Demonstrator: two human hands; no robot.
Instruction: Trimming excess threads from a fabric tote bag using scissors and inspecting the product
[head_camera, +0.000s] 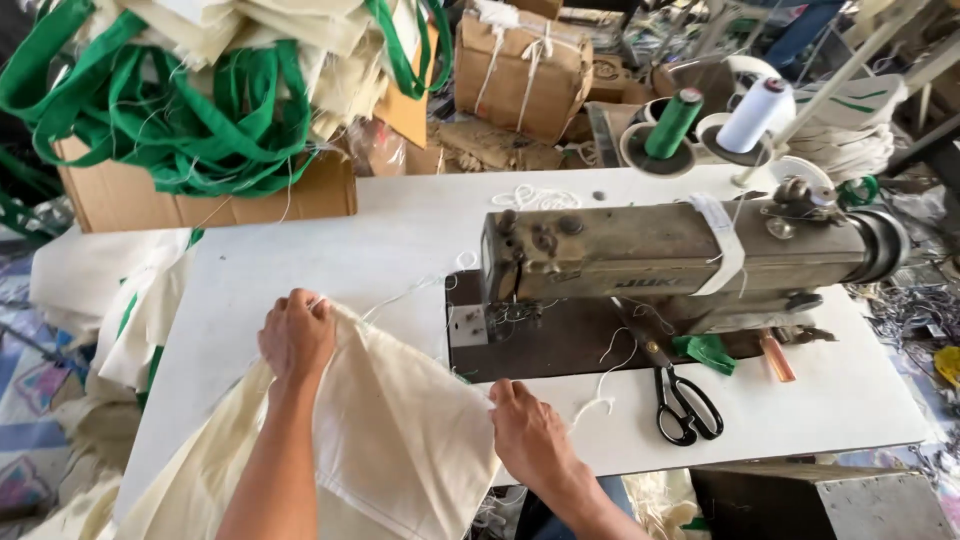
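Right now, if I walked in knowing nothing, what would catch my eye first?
Probably the worn sewing machine on the white table, with black scissors lying in front of it. Near the front edge, the left hand and right hand grip cream cloth. Behind, green straps spill over a cardboard box.

Cream cloth (400, 430), green thread spool (673, 124)

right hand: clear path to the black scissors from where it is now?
Probably yes. The right hand holds the cream cloth's edge, and only bare white table and a loose thread lie between it and the black scissors. It would have to release the cloth first.
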